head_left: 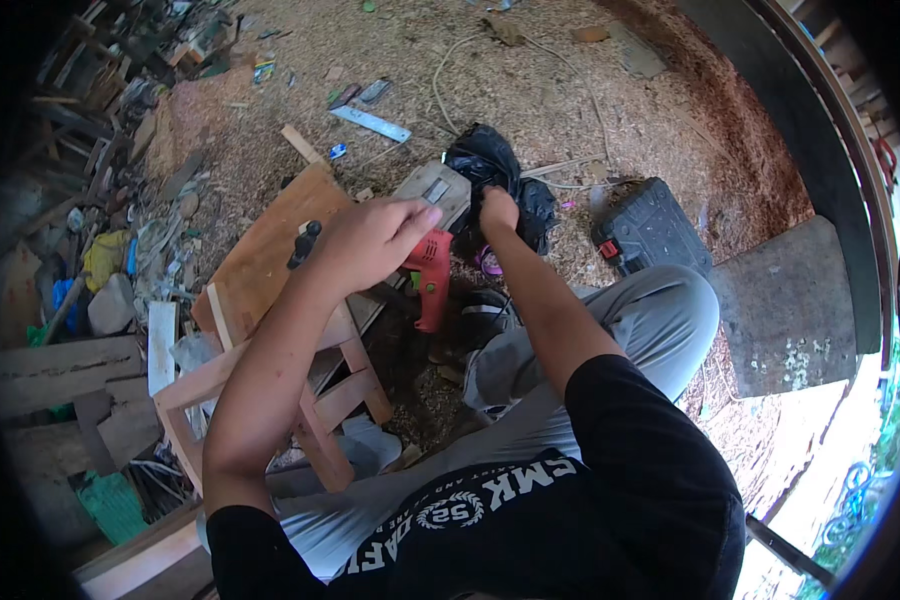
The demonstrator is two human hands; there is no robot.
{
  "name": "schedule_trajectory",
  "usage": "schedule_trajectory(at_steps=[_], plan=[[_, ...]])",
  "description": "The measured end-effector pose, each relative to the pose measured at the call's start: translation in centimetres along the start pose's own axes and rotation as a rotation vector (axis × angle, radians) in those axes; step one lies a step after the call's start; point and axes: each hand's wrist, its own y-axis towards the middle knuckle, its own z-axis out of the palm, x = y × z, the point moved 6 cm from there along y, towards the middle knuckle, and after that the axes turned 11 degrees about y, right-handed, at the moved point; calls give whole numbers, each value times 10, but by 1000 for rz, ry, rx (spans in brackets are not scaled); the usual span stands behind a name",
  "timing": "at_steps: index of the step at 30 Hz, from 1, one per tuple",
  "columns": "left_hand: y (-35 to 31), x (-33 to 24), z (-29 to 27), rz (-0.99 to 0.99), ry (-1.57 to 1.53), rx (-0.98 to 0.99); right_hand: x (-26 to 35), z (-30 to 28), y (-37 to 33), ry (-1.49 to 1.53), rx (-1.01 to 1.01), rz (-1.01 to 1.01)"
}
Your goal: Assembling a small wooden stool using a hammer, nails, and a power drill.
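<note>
My left hand (378, 240) is over a red power drill (432, 257), its thumb and forefinger drawn together. The other fingers are hidden, and whatever they hold does not show. The drill's handle points toward me. Just beyond that hand lies a short greyish wooden block (454, 196) with a metal strip on it. Farther right, my right hand (498, 210) reaches into a crumpled black plastic bag (482, 150). Its fingers disappear among the dark folds. A pink ring-shaped item (489, 262) is below the bag.
A wooden frame (320, 430) and a brown board (270, 240) stand at my left. A dark tool case (654, 228) lies right of the bag. Beyond are a metal try square (370, 124) and a pale cord (438, 85) on shavings. Scrap wood piles up far left.
</note>
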Motion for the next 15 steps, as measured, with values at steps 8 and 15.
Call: schedule_trajectory(at_steps=[8, 15], plan=[[-79, 34, -88, 46, -278, -333, 81, -89, 18, 611, -423, -304], [-217, 129, -66, -197, -176, -184, 302, -177, -83, 1327, 128, -517]])
